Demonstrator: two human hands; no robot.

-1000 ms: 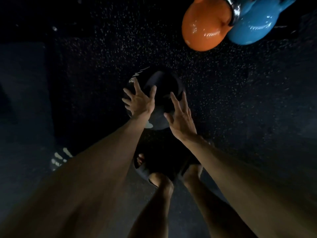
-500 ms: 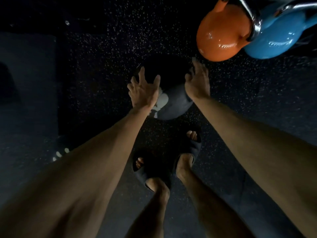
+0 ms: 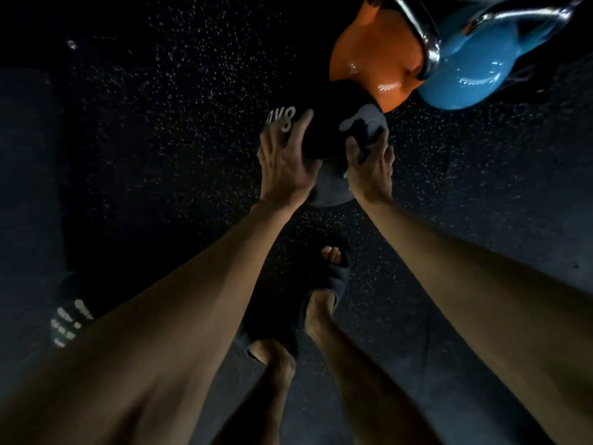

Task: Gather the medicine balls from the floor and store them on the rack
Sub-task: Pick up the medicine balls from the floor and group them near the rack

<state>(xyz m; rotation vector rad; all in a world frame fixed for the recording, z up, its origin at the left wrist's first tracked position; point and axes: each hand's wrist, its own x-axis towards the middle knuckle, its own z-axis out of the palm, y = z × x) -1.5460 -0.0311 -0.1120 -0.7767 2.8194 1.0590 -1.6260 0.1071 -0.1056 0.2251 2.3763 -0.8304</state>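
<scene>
Dark speckled floor; left hand, right hand clasp medicine ball, fingers curled round sides

We are viewing dark rubber floor from above, pale specks scattering across it. Paler grey band running along left edge; similar grey patch lying at right. Orange kettlebell and blue kettlebell standing side by side, touching, at upper right; chrome handle catching highlights. Dark white-striped object lying at lower left; we cannot identify it. Light falling dimly, corners sinking into black.
</scene>
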